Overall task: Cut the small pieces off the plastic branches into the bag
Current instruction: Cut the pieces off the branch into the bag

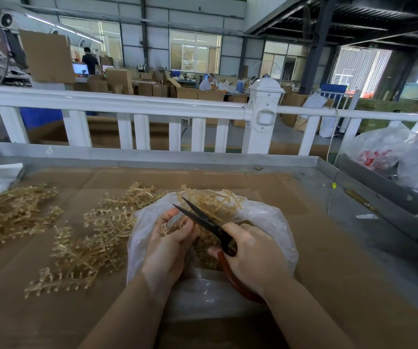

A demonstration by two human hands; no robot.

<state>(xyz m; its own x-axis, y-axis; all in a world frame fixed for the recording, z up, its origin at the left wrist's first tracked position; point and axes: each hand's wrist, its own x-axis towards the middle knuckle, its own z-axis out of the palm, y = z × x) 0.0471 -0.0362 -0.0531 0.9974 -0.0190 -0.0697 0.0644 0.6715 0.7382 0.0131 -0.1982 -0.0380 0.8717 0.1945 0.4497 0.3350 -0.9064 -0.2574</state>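
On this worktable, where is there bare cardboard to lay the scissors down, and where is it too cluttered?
Bare cardboard lies right of the bag, out to the metal table edge, and along the far strip below the white fence. Crowded: loose branches cover the left side, and both the left hand and the right hand, which grips the scissors, work over the bag.

Work table [354,210]: grey metal with a raised rim, surface lined with brown cardboard [328,273]. Amber plastic branches [89,238] lie left of centre; a second heap [9,215] sits at the left edge. A clear plastic bag [273,222] rests near the front edge, centre.
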